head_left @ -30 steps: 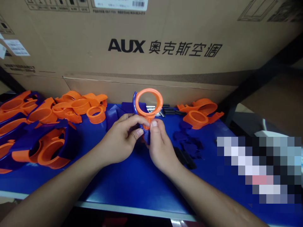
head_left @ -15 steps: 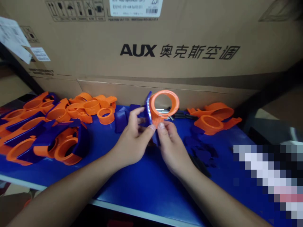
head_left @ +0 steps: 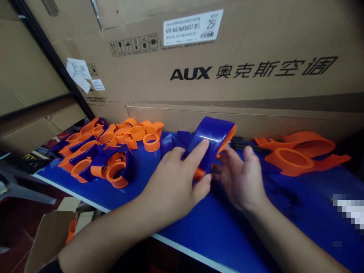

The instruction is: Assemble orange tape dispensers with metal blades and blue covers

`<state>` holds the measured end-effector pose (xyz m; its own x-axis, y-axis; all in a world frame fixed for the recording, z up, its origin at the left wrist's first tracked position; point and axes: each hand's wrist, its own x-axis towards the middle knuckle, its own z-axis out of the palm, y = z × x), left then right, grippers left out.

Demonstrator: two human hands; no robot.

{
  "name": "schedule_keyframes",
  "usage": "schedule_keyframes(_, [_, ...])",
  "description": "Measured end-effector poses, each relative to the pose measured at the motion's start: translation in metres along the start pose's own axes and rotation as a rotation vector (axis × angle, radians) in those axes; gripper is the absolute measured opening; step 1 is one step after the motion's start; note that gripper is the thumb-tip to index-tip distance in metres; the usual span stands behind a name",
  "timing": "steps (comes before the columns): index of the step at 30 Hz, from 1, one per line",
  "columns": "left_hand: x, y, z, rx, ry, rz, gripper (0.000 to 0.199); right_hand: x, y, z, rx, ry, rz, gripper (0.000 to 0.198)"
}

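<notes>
My left hand (head_left: 172,184) grips a tape dispenser (head_left: 210,131) with a curved, shiny blue outer cover and orange plastic showing along its right edge and underside. The index finger lies along the blue cover, and the thumb presses near the lower end. Just right of the dispenser, my right hand (head_left: 246,180) is open, palm turned toward it and thumb up. Its fingertips are close to the dispenser's lower right side; whether they touch it I cannot tell.
Several orange and blue dispensers (head_left: 81,146) and loose orange parts (head_left: 138,132) cover the left of the blue tabletop (head_left: 176,237). Other orange parts (head_left: 294,161) lie at the right. Behind stands a large cardboard box (head_left: 136,85). Below left is an open carton (head_left: 48,235).
The dispenser has turned so its blue cover faces me instead of the orange ring. My right hand has let go and opened. The view has swung left.
</notes>
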<state>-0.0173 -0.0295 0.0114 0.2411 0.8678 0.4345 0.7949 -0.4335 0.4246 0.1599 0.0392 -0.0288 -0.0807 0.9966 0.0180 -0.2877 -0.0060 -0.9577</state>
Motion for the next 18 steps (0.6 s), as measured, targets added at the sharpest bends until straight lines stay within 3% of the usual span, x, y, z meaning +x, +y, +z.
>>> schedule_keyframes(4, [-0.057, 0.007, -0.012, 0.476, 0.039, -0.04, 0.065, 0.015, -0.003, -0.013, 0.123, 0.262, -0.005, 0.049])
schedule_keyframes(9, [-0.11, -0.015, -0.008, 0.661, -0.019, -0.137, 0.054, 0.017, -0.001, -0.016, 0.096, 0.26, -0.061, 0.044])
schedule_keyframes(13, [-0.12, -0.033, -0.006, 0.701, 0.04, -0.259, 0.053, 0.011, 0.003, -0.006, 0.007, 0.226, -0.072, 0.042])
schedule_keyframes(18, [-0.11, -0.054, -0.001, 0.762, 0.095, -0.387, 0.049, 0.008, 0.009, 0.0, -0.067, 0.199, -0.058, 0.037])
